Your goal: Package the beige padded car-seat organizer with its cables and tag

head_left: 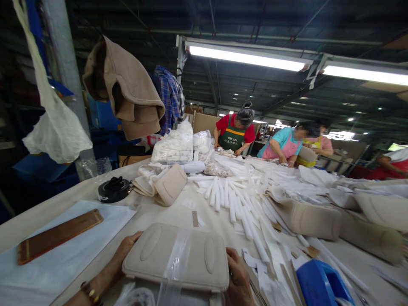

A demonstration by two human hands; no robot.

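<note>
A beige padded cushion piece (pixel 178 255) with two oval dimples lies in front of me, a clear plastic strip (pixel 174 272) draped over its middle. My left hand (pixel 123 253) grips its left edge. My right hand (pixel 237 276) holds its right edge. Both wrists are near the bottom of the view, the left one wearing a bracelet. Clear plastic wrap (pixel 137 296) bunches below the piece.
A brown wooden ruler (pixel 59 233) lies on white sheet at left. A black tape reel (pixel 114 189), another beige pad (pixel 170 185), several white rolled tubes (pixel 229 199), larger beige cushions (pixel 306 219) and a blue bin (pixel 321 284) crowd the table. Several people work at the far end.
</note>
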